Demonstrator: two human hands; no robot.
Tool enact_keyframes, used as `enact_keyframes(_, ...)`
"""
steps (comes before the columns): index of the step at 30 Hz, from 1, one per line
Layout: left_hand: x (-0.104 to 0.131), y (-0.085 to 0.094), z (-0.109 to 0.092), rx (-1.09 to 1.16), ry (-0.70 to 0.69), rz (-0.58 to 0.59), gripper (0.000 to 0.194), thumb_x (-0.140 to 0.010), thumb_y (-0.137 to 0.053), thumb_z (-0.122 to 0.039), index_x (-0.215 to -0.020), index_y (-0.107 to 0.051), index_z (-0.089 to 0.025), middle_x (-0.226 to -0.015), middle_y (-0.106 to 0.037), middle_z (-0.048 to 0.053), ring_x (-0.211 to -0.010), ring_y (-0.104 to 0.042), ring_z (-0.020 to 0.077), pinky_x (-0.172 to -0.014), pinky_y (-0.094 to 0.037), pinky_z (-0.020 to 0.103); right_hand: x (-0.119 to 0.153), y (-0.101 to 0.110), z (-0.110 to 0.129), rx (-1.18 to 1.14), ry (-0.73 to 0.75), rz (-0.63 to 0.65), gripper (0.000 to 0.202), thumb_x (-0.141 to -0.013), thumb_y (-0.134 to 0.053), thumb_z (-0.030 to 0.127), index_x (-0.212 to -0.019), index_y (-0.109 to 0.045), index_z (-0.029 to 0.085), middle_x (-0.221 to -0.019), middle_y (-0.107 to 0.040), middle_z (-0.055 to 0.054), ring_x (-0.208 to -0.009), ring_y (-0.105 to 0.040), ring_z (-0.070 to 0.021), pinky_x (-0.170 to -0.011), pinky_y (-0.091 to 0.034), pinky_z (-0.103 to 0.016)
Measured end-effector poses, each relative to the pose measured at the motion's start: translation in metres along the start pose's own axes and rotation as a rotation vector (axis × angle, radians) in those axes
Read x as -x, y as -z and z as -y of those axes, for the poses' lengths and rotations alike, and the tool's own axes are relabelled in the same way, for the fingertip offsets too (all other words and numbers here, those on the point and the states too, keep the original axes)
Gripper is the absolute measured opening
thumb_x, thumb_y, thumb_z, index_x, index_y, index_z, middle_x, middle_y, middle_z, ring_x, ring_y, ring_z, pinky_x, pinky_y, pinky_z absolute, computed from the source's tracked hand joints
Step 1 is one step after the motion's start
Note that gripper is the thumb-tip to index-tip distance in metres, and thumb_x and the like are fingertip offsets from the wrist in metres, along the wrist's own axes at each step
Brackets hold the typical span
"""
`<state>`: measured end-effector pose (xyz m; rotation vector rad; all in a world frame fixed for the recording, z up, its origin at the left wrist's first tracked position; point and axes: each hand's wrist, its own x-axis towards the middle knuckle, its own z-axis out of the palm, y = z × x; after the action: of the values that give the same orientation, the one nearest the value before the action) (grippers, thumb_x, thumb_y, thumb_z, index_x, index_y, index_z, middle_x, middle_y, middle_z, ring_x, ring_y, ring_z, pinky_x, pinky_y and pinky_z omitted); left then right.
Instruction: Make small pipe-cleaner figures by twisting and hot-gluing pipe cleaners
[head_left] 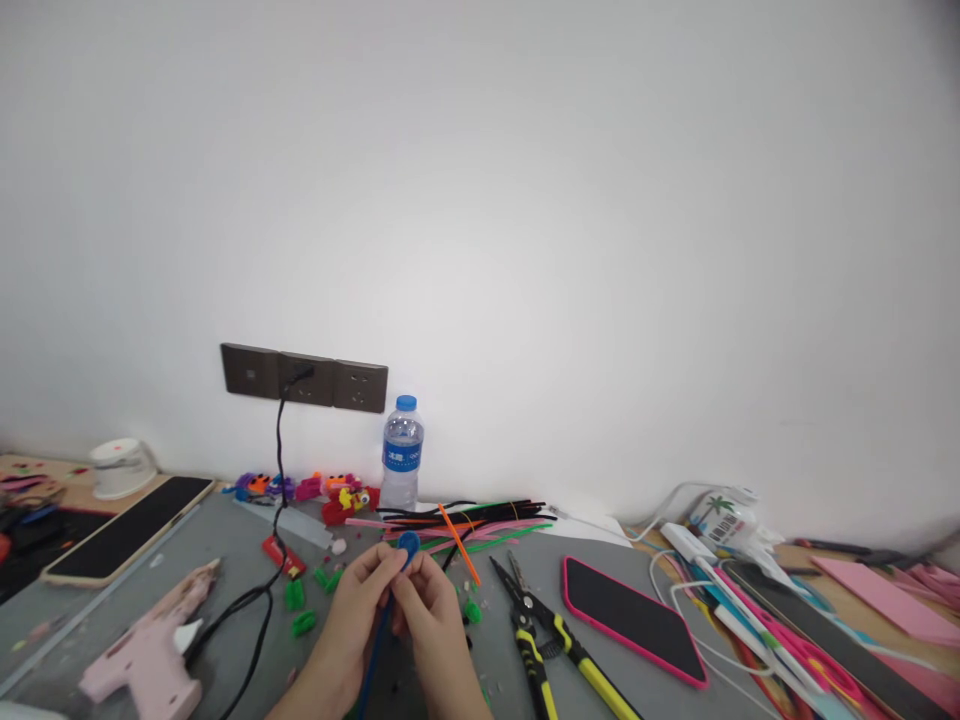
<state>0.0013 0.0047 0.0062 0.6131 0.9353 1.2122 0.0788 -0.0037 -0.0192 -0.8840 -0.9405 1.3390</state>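
My left hand [360, 610] and my right hand [428, 610] meet low in the middle of the head view, fingertips pinched together. Between them is a blue pipe cleaner [409, 543] whose top end is wound into a small round coil. Its straight tail hangs down past my left hand. Both hands are closed on it, though the exact finger contact is partly hidden. Small green pipe-cleaner pieces [303, 624] lie left of my hands. Behind them is a bundle of black, pink and green pipe cleaners [502, 515], with an orange one [459, 545] across it.
On the right lie yellow-black pliers [555, 625] and a pink-cased phone [632, 620]. A pink glue gun [154, 650] with its black cord lies left, near another phone [131, 528]. A water bottle [403, 455] stands by the wall beside small colourful figures [349, 503].
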Motion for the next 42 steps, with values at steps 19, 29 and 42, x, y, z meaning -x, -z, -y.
enact_keyframes(19,-0.004,0.006,0.006,0.072,-0.056,0.072,0.043,-0.06,-0.08,-0.043,-0.051,-0.045,-0.019,-0.045,-0.039,-0.009,-0.037,-0.039,0.0084,-0.036,-0.034,0.021,-0.001,0.003,0.008,0.055,0.004,0.003,0.046,-0.066,-0.071,0.059,-0.065,-0.048,0.018,-0.054,-0.049,0.005,-0.041,-0.034,-0.0053,-0.041,-0.026,-0.018)
enact_keyframes(29,-0.014,0.023,-0.007,-0.24,-0.243,0.055,0.038,-0.068,-0.074,-0.049,-0.058,-0.055,-0.017,-0.05,-0.038,-0.007,-0.051,-0.03,0.0091,-0.049,-0.028,0.02,-0.004,0.017,0.026,0.226,0.171,-0.122,0.034,-0.074,-0.066,0.05,-0.068,-0.051,0.019,-0.059,-0.043,0.005,-0.054,-0.039,-0.0109,-0.05,-0.034,-0.021)
enact_keyframes(42,-0.007,0.019,-0.031,-0.541,-0.418,-0.059,0.038,-0.066,-0.069,-0.055,-0.067,-0.07,-0.017,-0.065,-0.063,0.003,-0.059,-0.049,0.016,-0.055,-0.039,0.025,0.0,0.02,0.028,0.419,0.202,-0.037,0.022,-0.083,-0.054,0.038,-0.072,-0.048,0.02,-0.063,-0.04,0.004,-0.056,-0.037,-0.0122,-0.052,-0.031,-0.023)
